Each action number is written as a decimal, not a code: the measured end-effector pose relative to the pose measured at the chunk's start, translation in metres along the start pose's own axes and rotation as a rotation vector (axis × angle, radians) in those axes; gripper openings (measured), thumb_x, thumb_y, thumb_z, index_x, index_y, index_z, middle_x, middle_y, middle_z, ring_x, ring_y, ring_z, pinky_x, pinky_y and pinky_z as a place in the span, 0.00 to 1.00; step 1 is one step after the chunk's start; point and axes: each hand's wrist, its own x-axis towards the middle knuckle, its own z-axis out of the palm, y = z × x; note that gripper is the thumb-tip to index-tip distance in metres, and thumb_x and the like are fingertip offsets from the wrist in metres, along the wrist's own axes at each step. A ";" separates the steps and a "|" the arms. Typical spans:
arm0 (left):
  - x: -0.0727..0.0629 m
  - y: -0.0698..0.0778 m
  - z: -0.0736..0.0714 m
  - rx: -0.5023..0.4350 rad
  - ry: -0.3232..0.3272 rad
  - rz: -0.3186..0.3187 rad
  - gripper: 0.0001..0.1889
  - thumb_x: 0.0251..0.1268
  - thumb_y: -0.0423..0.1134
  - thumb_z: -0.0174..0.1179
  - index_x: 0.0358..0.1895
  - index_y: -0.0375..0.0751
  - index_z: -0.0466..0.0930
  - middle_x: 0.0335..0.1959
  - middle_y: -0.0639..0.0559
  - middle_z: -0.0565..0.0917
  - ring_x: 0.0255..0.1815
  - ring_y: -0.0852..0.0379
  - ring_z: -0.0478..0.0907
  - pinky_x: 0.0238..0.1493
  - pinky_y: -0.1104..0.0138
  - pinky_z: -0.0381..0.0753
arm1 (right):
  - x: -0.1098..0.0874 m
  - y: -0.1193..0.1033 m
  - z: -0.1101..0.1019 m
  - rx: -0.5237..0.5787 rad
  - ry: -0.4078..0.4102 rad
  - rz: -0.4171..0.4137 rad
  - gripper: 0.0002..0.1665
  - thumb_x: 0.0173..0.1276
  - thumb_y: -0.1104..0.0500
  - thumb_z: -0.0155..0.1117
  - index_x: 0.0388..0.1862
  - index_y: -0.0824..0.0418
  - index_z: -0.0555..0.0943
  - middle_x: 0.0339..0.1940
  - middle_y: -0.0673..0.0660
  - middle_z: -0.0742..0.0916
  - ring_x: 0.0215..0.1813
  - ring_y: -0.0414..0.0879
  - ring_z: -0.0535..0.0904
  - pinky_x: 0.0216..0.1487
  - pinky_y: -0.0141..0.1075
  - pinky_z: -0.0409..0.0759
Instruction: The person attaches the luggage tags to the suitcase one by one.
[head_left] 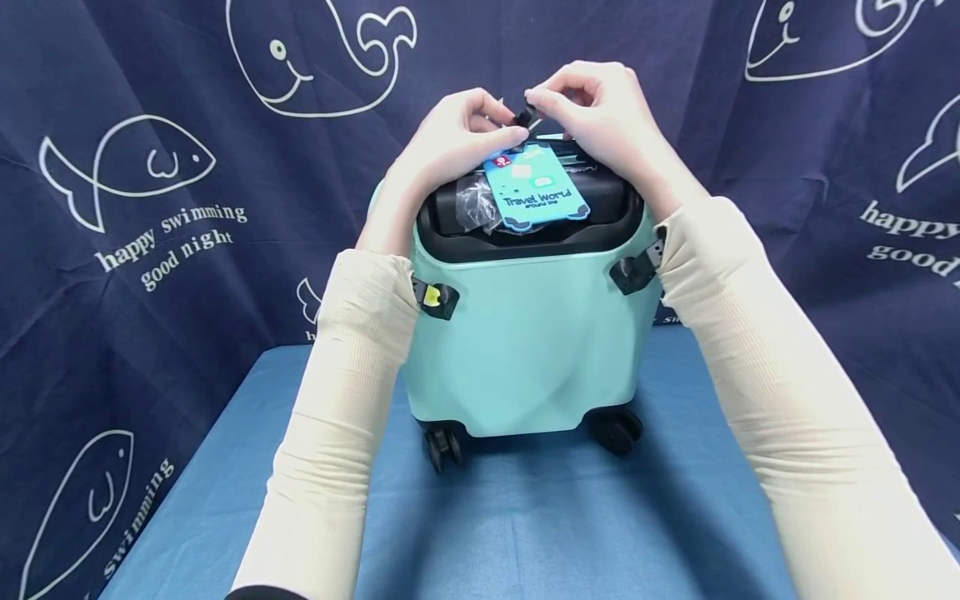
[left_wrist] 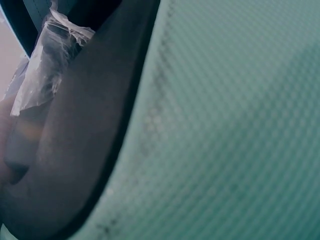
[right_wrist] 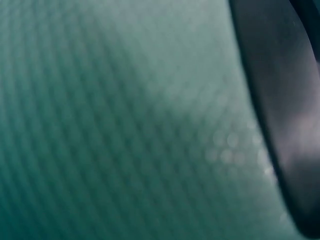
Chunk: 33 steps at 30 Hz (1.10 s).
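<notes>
A mint-green suitcase point(head_left: 525, 342) stands upright on its wheels, its ribbed shell filling much of both wrist views. Over its black top panel point(head_left: 517, 244) lies a light-blue luggage tag point(head_left: 543, 187) printed "Travel World". My left hand point(head_left: 459, 137) pinches the black strap point(head_left: 523, 118) at the upper end of this tag. From the other side my right hand point(head_left: 611, 117) pinches the same strap between thumb and forefinger, slightly higher. Crumpled clear plastic point(head_left: 474, 204) sits beside the tag and shows up close in the left wrist view. Only the suitcase shows in the right wrist view.
The suitcase rests on a blue cloth-covered table point(head_left: 517, 525). Close behind and at both sides hangs a navy curtain point(head_left: 262, 217) with white whale and fish drawings. Black caster wheels point(head_left: 617, 430) show under the suitcase. Small black wrist cameras point(head_left: 441, 301) sit at both cuffs.
</notes>
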 end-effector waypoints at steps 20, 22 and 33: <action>-0.001 -0.001 -0.003 -0.018 -0.018 0.018 0.20 0.61 0.49 0.61 0.52 0.40 0.76 0.48 0.49 0.84 0.42 0.65 0.78 0.48 0.77 0.69 | 0.004 -0.003 0.001 0.061 -0.113 0.003 0.09 0.65 0.53 0.61 0.36 0.56 0.84 0.24 0.43 0.78 0.25 0.38 0.67 0.33 0.29 0.60; -0.001 -0.002 -0.003 -0.027 -0.018 0.027 0.20 0.61 0.48 0.61 0.51 0.41 0.76 0.47 0.49 0.84 0.42 0.65 0.78 0.48 0.77 0.69 | 0.004 -0.003 0.001 0.065 -0.119 0.012 0.10 0.65 0.53 0.61 0.36 0.56 0.84 0.25 0.43 0.79 0.26 0.38 0.68 0.33 0.29 0.61; -0.002 -0.003 -0.001 -0.092 -0.034 0.095 0.15 0.61 0.43 0.62 0.47 0.40 0.73 0.46 0.46 0.84 0.47 0.63 0.79 0.51 0.77 0.70 | 0.003 -0.003 0.000 0.070 -0.120 0.077 0.11 0.63 0.47 0.63 0.29 0.53 0.82 0.22 0.41 0.79 0.28 0.39 0.70 0.36 0.29 0.62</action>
